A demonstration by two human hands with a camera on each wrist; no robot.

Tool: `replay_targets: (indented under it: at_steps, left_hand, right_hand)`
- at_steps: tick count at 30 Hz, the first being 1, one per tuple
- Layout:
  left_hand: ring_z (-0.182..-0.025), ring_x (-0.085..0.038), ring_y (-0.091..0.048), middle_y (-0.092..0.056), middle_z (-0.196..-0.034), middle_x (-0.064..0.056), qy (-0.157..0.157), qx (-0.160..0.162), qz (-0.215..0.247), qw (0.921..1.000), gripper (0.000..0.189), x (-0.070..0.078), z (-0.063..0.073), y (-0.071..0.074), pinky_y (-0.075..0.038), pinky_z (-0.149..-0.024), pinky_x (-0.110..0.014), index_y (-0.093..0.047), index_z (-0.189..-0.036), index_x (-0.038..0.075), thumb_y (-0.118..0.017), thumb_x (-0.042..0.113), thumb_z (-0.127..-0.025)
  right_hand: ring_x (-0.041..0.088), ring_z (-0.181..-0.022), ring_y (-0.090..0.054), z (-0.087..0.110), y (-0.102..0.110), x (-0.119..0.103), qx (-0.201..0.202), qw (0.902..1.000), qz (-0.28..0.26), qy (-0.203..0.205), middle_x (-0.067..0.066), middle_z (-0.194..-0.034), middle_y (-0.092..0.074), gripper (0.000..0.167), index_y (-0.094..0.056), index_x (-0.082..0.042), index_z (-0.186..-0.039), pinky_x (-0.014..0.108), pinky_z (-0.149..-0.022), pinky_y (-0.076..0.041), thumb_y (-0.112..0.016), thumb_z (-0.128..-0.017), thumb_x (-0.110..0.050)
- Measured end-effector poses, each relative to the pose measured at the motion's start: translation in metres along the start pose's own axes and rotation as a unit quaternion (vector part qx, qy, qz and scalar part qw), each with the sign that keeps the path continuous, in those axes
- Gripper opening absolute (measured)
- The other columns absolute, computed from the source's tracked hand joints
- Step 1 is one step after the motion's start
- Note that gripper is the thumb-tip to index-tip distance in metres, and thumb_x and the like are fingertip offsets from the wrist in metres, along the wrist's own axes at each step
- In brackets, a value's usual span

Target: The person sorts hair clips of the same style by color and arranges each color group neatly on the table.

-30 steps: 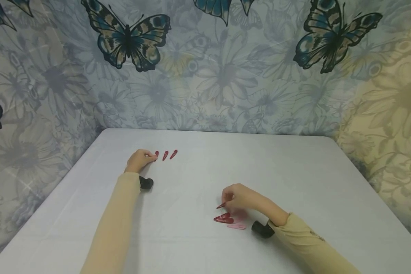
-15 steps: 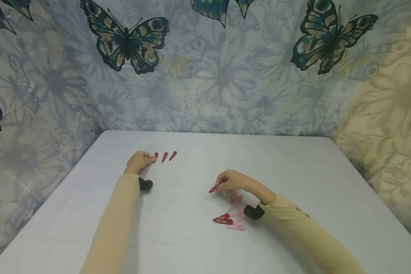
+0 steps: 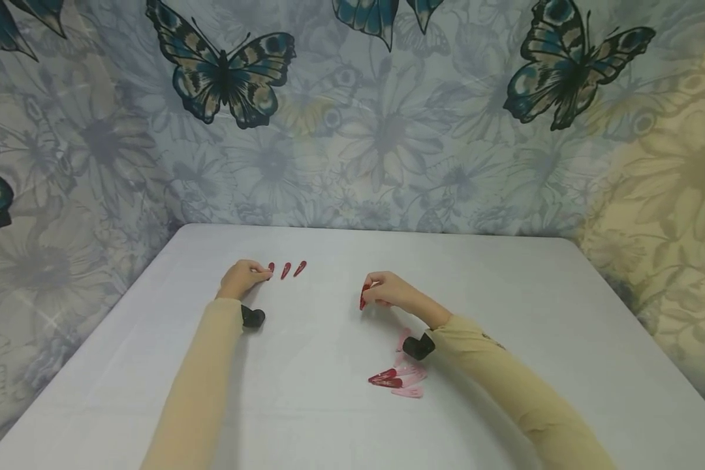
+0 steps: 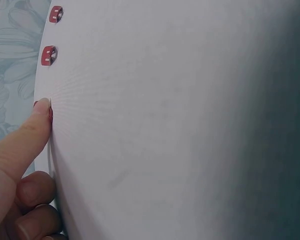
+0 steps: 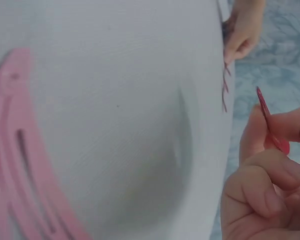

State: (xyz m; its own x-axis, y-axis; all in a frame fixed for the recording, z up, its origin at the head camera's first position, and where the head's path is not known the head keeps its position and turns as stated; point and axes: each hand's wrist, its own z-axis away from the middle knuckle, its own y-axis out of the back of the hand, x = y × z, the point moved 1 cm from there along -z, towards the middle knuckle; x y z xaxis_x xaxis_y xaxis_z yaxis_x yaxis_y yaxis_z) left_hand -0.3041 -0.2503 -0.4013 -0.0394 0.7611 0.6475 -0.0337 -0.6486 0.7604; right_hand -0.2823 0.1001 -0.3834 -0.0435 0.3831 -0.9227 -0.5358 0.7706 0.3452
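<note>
- a raised red clip (image 3: 362,297) is being pinched between the thumb and a finger of the right hand (image 3: 390,291), just right of the centre of the head frame; its narrow tip is being pointed toward the upper left of the right wrist frame.
- the other fingers of that hand are being curled in toward the palm.
- the leftmost red clip (image 3: 271,267) is being pinched at the fingertips of the left hand (image 3: 239,281), left of centre in the head frame; it is being mostly covered in the left wrist frame.
- a slanted row is being formed with a middle red clip (image 3: 285,270) and a rightmost red clip (image 3: 300,268), set apart and untouched.
- a loose pile is being made up of two overlapping red clips (image 3: 386,379) and several pink clips (image 3: 412,372), below the right hand in the lower middle; part of it is being hidden by a black wrist device (image 3: 418,346).
- the row and the pile are being borne by a white table (image 3: 493,281).
- the background is being filled by a butterfly-patterned cloth (image 3: 388,137).
</note>
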Motion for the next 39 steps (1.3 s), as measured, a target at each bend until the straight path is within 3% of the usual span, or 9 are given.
replay_targets:
  at_steps: [4, 9, 15, 21, 26, 31, 39]
  left_hand:
    - [-0.118, -0.047, -0.061, -0.068, -0.131, -0.031, 0.008, -0.002, 0.004, 1.0, 0.026, -0.001, -0.001, -0.003, -0.046, -0.104, -0.058, -0.076, -0.104, -0.007, -0.074, 0.019, -0.106]
    - [-0.11, -0.043, -0.062, -0.069, -0.127, -0.03, 0.007, 0.003, 0.004, 1.0, 0.027, -0.004, -0.004, -0.004, -0.047, -0.1, -0.056, -0.076, -0.102, -0.007, -0.075, 0.019, -0.106]
    - [-0.1, -0.036, -0.06, -0.072, -0.119, -0.026, 0.005, 0.002, 0.012, 0.9999, 0.026, -0.006, -0.008, -0.002, -0.048, -0.096, -0.052, -0.078, -0.101, -0.005, -0.078, 0.021, -0.104]
    - [-0.095, -0.033, -0.061, -0.073, -0.114, -0.021, -0.004, 0.004, 0.014, 0.9999, 0.024, -0.016, -0.021, -0.006, -0.05, -0.092, -0.05, -0.08, -0.093, 0.004, -0.082, 0.027, -0.101]
    - [-0.108, -0.04, -0.062, -0.07, -0.125, -0.027, 0.018, 0.009, 0.011, 0.9997, 0.025, -0.008, -0.011, -0.005, -0.047, -0.101, -0.055, -0.078, -0.1, -0.004, -0.079, 0.021, -0.103]
    - [-0.106, -0.04, -0.061, -0.07, -0.126, -0.029, 0.01, 0.013, 0.001, 0.9999, 0.028, -0.001, -0.005, -0.006, -0.047, -0.099, -0.055, -0.077, -0.104, -0.007, -0.077, 0.021, -0.104]
    - [-0.113, -0.044, -0.063, -0.069, -0.127, -0.03, 0.003, 0.012, -0.005, 0.9999, 0.026, -0.005, -0.006, -0.006, -0.047, -0.101, -0.056, -0.076, -0.103, -0.007, -0.076, 0.019, -0.104]
  right_hand:
    - [0.009, -0.053, -0.03, -0.012, -0.005, 0.001, 0.03, 0.9993, -0.008, -0.023, -0.003, -0.064, -0.046, 0.012, -0.06, -0.008, -0.088, 0.026, -0.057, -0.029, -0.063, -0.095, 0.001]
    - [0.007, -0.05, -0.029, -0.027, -0.013, -0.002, 0.044, 0.9984, -0.007, -0.035, -0.002, -0.073, -0.066, 0.021, -0.057, -0.009, -0.082, 0.023, -0.053, -0.028, -0.067, -0.095, 0.004]
    - [0.006, -0.048, -0.027, -0.038, -0.019, -0.009, 0.048, 0.9983, -0.008, -0.034, -0.001, -0.07, -0.064, 0.028, -0.054, -0.009, -0.078, 0.021, -0.051, -0.026, -0.068, -0.095, 0.008]
    - [0.005, -0.047, -0.027, -0.056, -0.022, -0.008, 0.079, 0.9958, 0.001, -0.047, -0.001, -0.074, -0.068, 0.03, -0.053, -0.01, -0.078, 0.021, -0.05, -0.027, -0.069, -0.097, 0.007]
    - [0.006, -0.05, -0.03, -0.077, -0.029, -0.007, 0.105, 0.9925, 0.03, -0.056, -0.002, -0.073, -0.061, 0.029, -0.053, -0.01, -0.079, 0.021, -0.051, -0.03, -0.07, -0.098, 0.003]
    - [0.009, -0.056, -0.039, -0.09, -0.039, -0.011, 0.138, 0.9879, 0.043, -0.056, 0.0, -0.078, -0.059, 0.03, -0.054, -0.011, -0.078, 0.023, -0.055, -0.035, -0.072, -0.098, 0.002]
    - [0.016, -0.074, -0.049, -0.106, -0.057, -0.006, 0.2, 0.9788, 0.036, -0.025, 0.01, -0.091, -0.064, 0.028, -0.06, -0.006, -0.075, 0.026, -0.064, -0.042, -0.078, -0.093, 0.005]
